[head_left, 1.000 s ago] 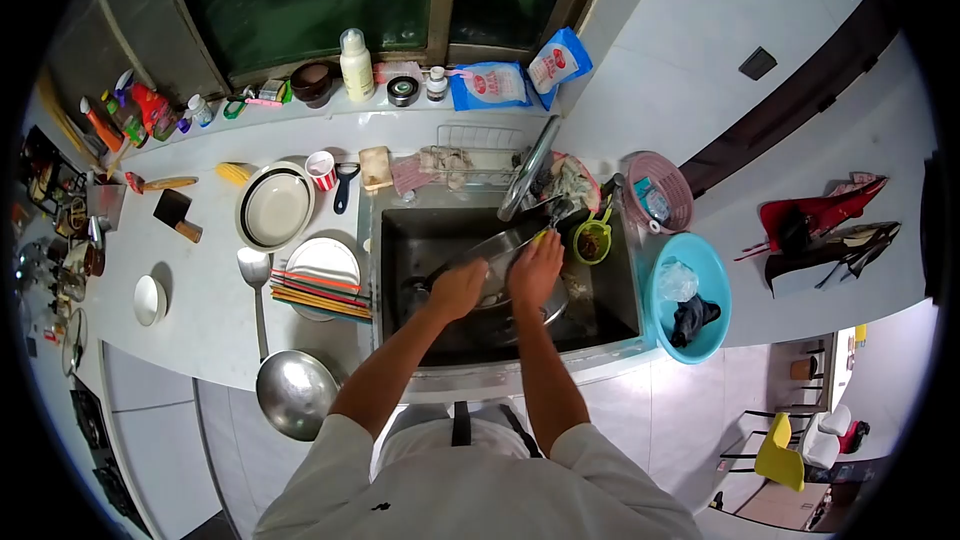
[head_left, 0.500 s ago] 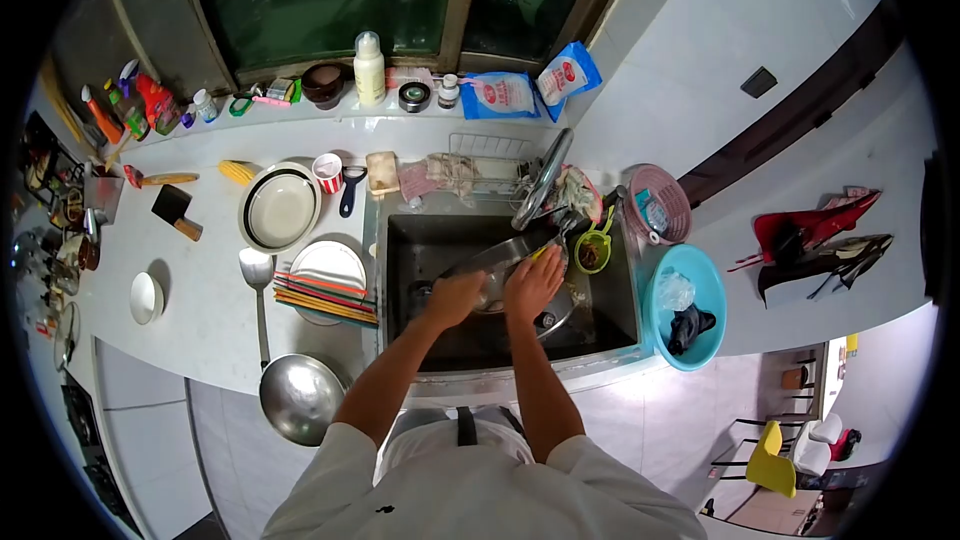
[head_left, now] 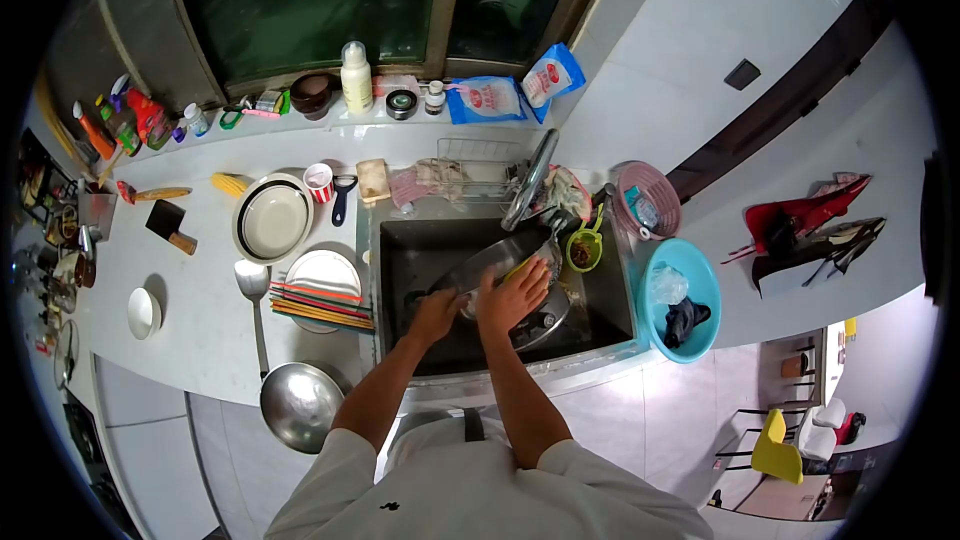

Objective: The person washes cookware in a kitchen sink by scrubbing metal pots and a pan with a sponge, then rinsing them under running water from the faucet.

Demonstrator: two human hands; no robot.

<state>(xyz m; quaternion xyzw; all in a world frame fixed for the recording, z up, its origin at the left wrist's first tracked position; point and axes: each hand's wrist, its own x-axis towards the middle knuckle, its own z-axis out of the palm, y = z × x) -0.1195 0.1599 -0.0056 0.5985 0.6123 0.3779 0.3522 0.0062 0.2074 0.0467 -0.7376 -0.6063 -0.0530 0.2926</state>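
Observation:
A wide, round metal pan (head_left: pixel 466 274) lies tilted in the dark sink (head_left: pixel 400 240), under the running-water end of the tap (head_left: pixel 532 180). My left hand (head_left: pixel 437 314) is at the pan's left side, fingers curled over its rim. Over the middle of the pan is my right hand (head_left: pixel 513 297), palm down with fingers stretched out and slightly apart. A small yellow piece (head_left: pixel 518 266) shows just beyond the right fingers, mostly hidden, and I cannot tell what it is. A green strainer (head_left: pixel 583 249) with scraps in it sits at the sink's right back corner.
Left of the sink, chopsticks (head_left: pixel 320 306) lie across a white plate (head_left: pixel 322 270), beside a spatula (head_left: pixel 254 285) and a bowl (head_left: pixel 272 220). A wok (head_left: pixel 300 407) overhangs the front edge. A blue basin (head_left: pixel 712 290) and pink basket (head_left: pixel 672 190) stand right.
My right hand has moved left and down over the pan, its fingers spreading a little. The left hand has shifted slightly left and lower. The camera view has swung slightly.

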